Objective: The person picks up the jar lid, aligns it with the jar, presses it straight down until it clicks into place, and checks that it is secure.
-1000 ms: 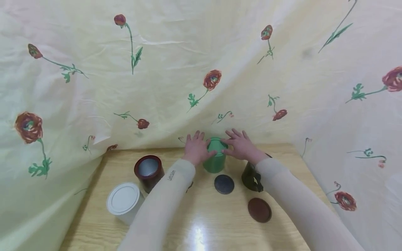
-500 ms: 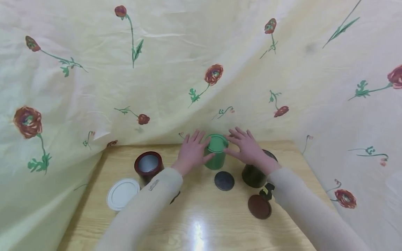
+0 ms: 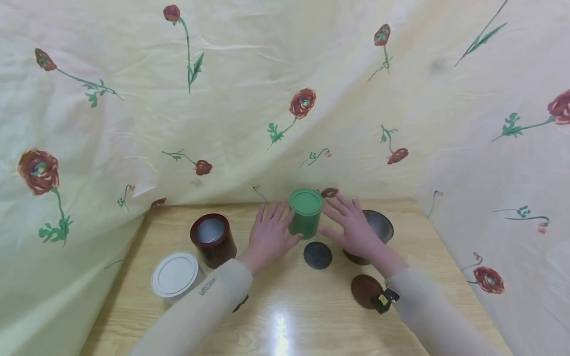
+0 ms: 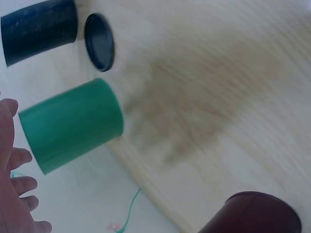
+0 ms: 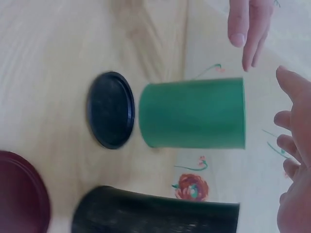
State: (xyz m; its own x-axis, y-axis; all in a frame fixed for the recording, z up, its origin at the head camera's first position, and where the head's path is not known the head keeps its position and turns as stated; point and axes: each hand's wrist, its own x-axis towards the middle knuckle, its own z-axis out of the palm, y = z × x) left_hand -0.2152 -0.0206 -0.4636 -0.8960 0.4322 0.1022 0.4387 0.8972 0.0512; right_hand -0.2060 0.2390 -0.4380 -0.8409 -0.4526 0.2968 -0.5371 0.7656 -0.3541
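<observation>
A green canister [image 3: 305,225] with a green lid on top stands upright at the back of the table. My left hand [image 3: 269,236] is spread just to its left, and my right hand [image 3: 353,228] is spread to its right, fingers fairly straight. In the right wrist view a gap shows between both hands and the canister [image 5: 194,114]. A small black lid [image 3: 318,255] lies flat in front of the canister. Behind my right hand is a black canister [image 3: 382,226], partly hidden, and a dark red lid [image 3: 364,290] lies nearer me.
To the left stands a dark red canister [image 3: 219,251] with its grey inside showing. A white lidded canister [image 3: 174,274] is in front of it, partly covered by my left sleeve. A flowered cloth [image 3: 240,123] hangs behind the wooden table [image 3: 267,316].
Both hands have drawn back from the top of the green canister toward me and a little apart, uncovering its lid. The canisters and loose lids have stayed in place.
</observation>
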